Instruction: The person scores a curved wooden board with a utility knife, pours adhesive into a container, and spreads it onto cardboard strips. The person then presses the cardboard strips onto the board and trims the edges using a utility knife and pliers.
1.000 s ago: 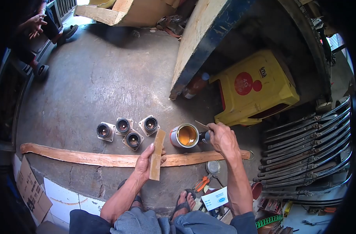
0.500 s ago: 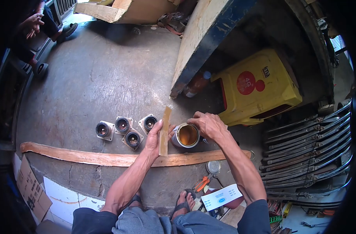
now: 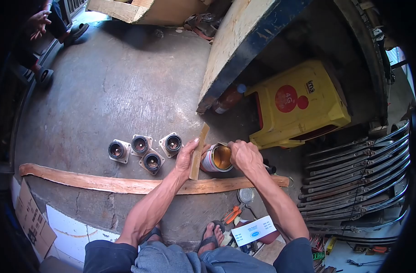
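Observation:
My left hand [image 3: 186, 154] is closed around a flat tan strip [image 3: 199, 152], held upright beside an open tin can [image 3: 209, 160]. Its fingertips reach behind the strip to the can's side; whether they touch it I cannot tell. Amber-brown contents, like glue or varnish, show inside the can. My right hand [image 3: 245, 154] is closed at the can's right rim, its fingers curled over the opening; what they pinch is hidden. Left of the can, several round black-centred parts with square flanges [image 3: 152, 161] stand on the floor.
A long wooden strip [image 3: 103, 183] lies across the floor. A round lid [image 3: 246, 195], orange-handled pliers [image 3: 232, 214] and a printed card [image 3: 252, 231] lie near my feet. Right are a yellow plastic stool [image 3: 299, 109] and stacked curved metal bars [image 3: 358, 177]. Another person's hands [image 3: 38, 25] show upper left.
My right hand has turned and dropped slightly, its fingers now curled at the can's rim. The can tilts a little, and the strip in my left hand leans further right.

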Motion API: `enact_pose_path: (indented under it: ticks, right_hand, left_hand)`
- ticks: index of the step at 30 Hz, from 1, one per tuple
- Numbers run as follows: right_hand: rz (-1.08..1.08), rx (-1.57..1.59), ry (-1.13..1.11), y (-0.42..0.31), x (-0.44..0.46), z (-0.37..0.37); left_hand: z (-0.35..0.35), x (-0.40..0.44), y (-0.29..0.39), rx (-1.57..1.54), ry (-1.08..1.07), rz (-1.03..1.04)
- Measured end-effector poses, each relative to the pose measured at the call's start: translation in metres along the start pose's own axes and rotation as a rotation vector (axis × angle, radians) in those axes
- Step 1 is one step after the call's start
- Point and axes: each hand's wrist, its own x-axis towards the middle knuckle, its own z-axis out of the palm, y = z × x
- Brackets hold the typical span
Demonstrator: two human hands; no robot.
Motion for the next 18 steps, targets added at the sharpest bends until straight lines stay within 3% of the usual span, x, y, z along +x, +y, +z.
enact_pose_path:
  ticks: [4,7,10,14,16,17,18]
  right_hand:
    - [0.205,0.098,-0.139,-0.002,-0.003,-0.016]
    - [0.244,0.096,-0.271,0.001,-0.005,-0.02]
    - [0.274,0.124,-0.204,0.006,-0.009,-0.011]
    - [0.286,0.28,-0.273,0.012,-0.028,-0.027]
    - [0.341,0.71,-0.278,0.003,-0.052,-0.061]
    - [0.2,0.517,-0.061,0.023,-0.051,-0.036]
    - [0.195,0.515,-0.062,0.024,-0.053,-0.027]
  left_hand:
    - [0.006,-0.006,0.0,0.088,0.011,0.008]
    - [0.01,-0.014,-0.002,0.129,0.016,-0.062]
    - [0.013,-0.018,-0.009,0.136,0.055,-0.045]
    - [0.02,-0.024,-0.006,0.172,0.056,-0.031]
    - [0.026,-0.027,-0.004,0.183,0.031,0.037]
    - [0.027,-0.028,-0.004,0.179,0.033,0.041]
    - [0.027,-0.029,-0.004,0.196,0.029,0.056]
